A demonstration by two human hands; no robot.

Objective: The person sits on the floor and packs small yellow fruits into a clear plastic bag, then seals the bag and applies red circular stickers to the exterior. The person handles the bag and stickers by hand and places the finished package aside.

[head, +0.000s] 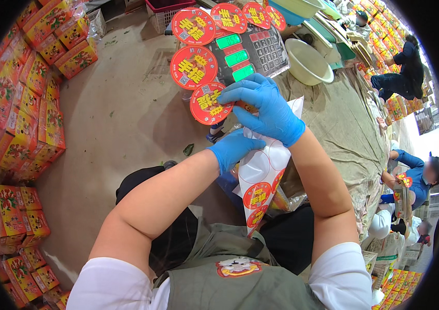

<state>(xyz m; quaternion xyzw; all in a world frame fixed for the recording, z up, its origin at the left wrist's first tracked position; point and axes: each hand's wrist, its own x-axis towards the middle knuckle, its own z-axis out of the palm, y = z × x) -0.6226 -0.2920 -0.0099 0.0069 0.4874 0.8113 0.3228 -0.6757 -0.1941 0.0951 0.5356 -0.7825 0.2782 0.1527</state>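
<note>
Both my hands wear blue gloves. My left hand grips a white sticker sheet, which hangs down over my lap, curled. Red and yellow round stickers remain on its lower part, below bare circle outlines. My right hand is bent over the near edge of a digital scale. Its fingertips are on the right edge of a round sticker at the scale's near left corner. More round stickers overhang the scale's left and far edges. An orange patch shows between thumb and fingers, mostly hidden.
Stacked red and yellow cartons line the left side. A cream plastic basin stands right of the scale, beside a draped olive cloth. A basket is at the far side. Several people are at the right.
</note>
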